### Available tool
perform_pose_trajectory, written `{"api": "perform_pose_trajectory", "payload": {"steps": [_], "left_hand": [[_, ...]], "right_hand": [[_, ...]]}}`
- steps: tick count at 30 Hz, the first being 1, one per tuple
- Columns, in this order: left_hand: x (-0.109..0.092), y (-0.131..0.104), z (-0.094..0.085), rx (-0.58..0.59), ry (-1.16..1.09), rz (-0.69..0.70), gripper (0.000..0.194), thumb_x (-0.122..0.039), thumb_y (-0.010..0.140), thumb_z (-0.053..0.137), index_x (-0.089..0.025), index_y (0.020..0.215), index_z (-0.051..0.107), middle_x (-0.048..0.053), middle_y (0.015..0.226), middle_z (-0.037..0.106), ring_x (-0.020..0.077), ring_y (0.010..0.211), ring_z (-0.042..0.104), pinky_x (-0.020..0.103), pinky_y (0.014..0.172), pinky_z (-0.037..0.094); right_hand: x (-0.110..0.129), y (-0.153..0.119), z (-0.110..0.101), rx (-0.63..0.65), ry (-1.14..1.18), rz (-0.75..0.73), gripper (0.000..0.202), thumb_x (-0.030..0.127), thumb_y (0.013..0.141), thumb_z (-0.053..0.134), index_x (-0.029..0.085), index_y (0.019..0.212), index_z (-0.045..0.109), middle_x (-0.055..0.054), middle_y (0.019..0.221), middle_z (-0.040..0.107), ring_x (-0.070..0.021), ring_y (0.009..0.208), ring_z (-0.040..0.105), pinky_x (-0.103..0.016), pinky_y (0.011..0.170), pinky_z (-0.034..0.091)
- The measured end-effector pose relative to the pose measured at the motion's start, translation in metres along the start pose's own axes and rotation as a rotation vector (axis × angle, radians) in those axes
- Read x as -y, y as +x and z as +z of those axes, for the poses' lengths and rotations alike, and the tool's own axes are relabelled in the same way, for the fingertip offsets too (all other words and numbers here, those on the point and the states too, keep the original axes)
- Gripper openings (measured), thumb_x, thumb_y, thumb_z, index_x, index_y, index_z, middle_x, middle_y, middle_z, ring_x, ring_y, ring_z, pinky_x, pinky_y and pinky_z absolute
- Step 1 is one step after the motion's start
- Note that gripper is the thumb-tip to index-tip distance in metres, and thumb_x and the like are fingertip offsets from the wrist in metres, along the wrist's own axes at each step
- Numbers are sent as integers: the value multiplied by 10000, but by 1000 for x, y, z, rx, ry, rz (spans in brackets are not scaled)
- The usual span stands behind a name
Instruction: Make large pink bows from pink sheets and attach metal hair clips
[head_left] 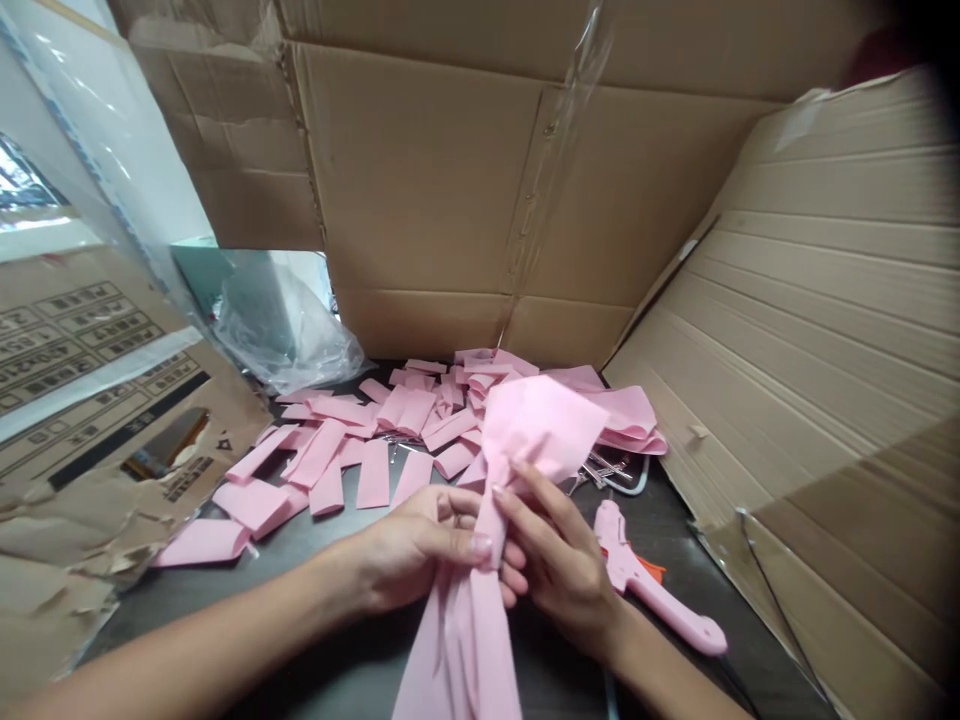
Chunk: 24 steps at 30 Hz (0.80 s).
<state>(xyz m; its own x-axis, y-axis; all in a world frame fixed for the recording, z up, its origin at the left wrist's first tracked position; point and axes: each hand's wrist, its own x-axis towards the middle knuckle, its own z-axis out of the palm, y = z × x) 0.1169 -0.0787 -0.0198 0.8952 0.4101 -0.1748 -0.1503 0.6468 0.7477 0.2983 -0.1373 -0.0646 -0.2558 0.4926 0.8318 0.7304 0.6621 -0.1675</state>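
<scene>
A pink fabric-like bow [536, 425], gathered at its middle with long tails hanging toward me, is between my two hands. My left hand [431, 545] is closed around the gathered part, its thumb pressing on the front and its fingers behind. From the right, my right hand [559, 550] pinches the bow just under its spread upper loop. Some of the right fingertips lie behind the material. A pink glue gun [652, 590] with an orange trigger lies on the dark table beside my right wrist.
Many folded pink strips [322, 455] are scattered over the dark table [300, 565]. Larger pink pieces [630, 415] lie at the back right, near thin metal clips or wires. Cardboard walls [450, 180] stand behind and on both sides. A clear plastic bag [292, 330] sits at the back left.
</scene>
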Motion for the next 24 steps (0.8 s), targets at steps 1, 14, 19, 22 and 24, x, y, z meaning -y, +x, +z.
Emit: {"api": "perform_pose_trajectory", "payload": {"steps": [1, 14, 19, 22, 24], "left_hand": [[-1, 5, 3, 26, 5, 13, 233, -152, 645, 786, -53, 828, 682, 148, 798, 697, 210, 705, 697, 304, 699, 570], [35, 13, -26, -17, -174, 105, 448, -161, 653, 795, -128, 1049, 589, 100, 821, 681, 202, 688, 691, 324, 656, 577], [33, 15, -25, -93, -173, 125, 527, -98, 605, 819, -128, 1084, 603, 55, 844, 627, 146, 742, 638, 278, 721, 540], [35, 15, -25, -65, -135, 176, 606, -85, 595, 824, -136, 1151, 588, 45, 832, 621, 128, 733, 621, 230, 710, 504], [35, 15, -23, -66, -108, 235, 632, -92, 601, 824, -152, 1178, 575, 62, 920, 628, 150, 822, 624, 235, 745, 494]], "right_hand": [[0, 0, -1, -22, -15, 10, 592, 117, 902, 527, 216, 1461, 361, -158, 1503, 349, -300, 1268, 498, -425, 971, 515], [-3, 2, -1, 93, 6, 59, 562, 22, 865, 453, 209, 1395, 446, -155, 1430, 413, -313, 1276, 457, -451, 966, 486], [-5, 5, -5, -158, 42, 346, 203, 121, 855, 556, 208, 1024, 630, -96, 1002, 604, -238, 922, 609, -376, 786, 525], [-2, 6, -4, 30, 212, 540, 115, 249, 873, 580, 196, 776, 610, -31, 728, 617, -165, 635, 585, -278, 578, 488], [3, 6, -1, 184, 337, 653, 181, 317, 871, 590, 188, 747, 618, -14, 658, 630, -146, 566, 570, -251, 528, 467]]}}
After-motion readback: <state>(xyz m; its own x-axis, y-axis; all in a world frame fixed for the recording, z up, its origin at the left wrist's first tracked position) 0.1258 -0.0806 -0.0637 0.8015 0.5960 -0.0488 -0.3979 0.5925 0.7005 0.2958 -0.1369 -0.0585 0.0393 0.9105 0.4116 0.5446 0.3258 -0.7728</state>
